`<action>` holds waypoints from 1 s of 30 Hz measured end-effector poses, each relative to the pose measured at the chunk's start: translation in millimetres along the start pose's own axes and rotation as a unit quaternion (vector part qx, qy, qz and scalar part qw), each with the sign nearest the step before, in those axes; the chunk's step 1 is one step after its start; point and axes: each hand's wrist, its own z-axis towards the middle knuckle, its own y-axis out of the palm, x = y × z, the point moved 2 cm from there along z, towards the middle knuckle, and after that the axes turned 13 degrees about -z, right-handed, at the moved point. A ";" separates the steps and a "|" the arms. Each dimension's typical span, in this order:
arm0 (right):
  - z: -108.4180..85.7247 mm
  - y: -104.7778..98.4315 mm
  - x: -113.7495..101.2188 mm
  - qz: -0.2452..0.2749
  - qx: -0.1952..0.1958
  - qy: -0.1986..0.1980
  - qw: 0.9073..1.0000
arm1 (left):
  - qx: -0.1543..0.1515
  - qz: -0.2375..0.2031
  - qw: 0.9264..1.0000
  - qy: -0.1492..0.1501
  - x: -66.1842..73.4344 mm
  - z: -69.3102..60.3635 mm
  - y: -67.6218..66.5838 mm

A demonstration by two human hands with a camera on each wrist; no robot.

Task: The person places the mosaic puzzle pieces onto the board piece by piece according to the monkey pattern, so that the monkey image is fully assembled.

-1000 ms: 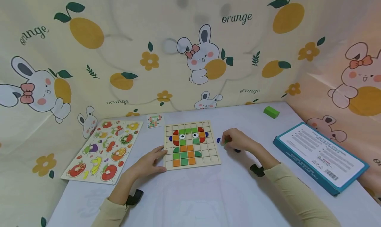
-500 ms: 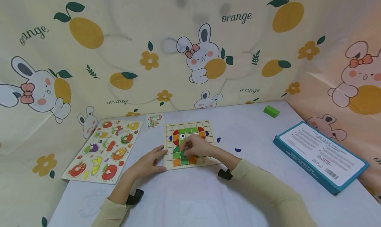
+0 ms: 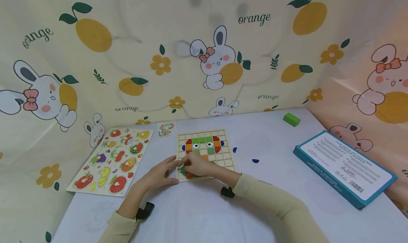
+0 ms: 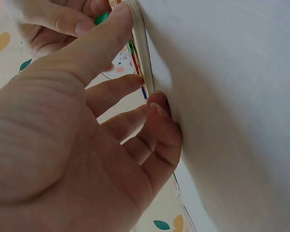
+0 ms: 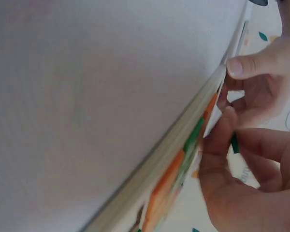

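A square wooden grid board [image 3: 228,161] lies on the table, bearing red, orange, green and blue tiles and two eye tiles. My left hand [image 3: 159,174] rests at its left edge, thumb near the front corner, fingers along the side. Over the board's front left part, my right hand [image 3: 197,164] pinches a small green tile [image 5: 235,143] between thumb and fingertips. The tile's full outline is hidden by the fingers. Right of the board lie two blue half-round tiles, a farther tile [image 3: 234,150] and a nearer tile [image 3: 255,160].
A fruit picture board [image 3: 108,161] lies at the left, and a small pattern card [image 3: 166,129] behind the grid board. On the right are a blue-and-white box [image 3: 345,168] and a green block [image 3: 291,119]. A printed cloth [image 3: 178,87] hangs behind.
My right hand has moved left from beside the half-round tiles to the board's front left part, carrying the green tile. The left hand stays at the board's edge.
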 end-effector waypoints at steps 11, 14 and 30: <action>-3.1 -3.5 3.9 0.031 -0.014 0.021 0.999 | -0.005 0.012 1.000 0.011 0.9 0.2 -0.7; -3.8 -2.7 6.3 0.075 -0.008 0.021 0.997 | -0.004 0.011 1.000 0.014 0.8 0.3 -0.7; -2.4 -2.3 12.5 0.129 0.059 0.036 0.989 | -0.004 0.011 1.000 0.013 -0.8 0.8 -0.3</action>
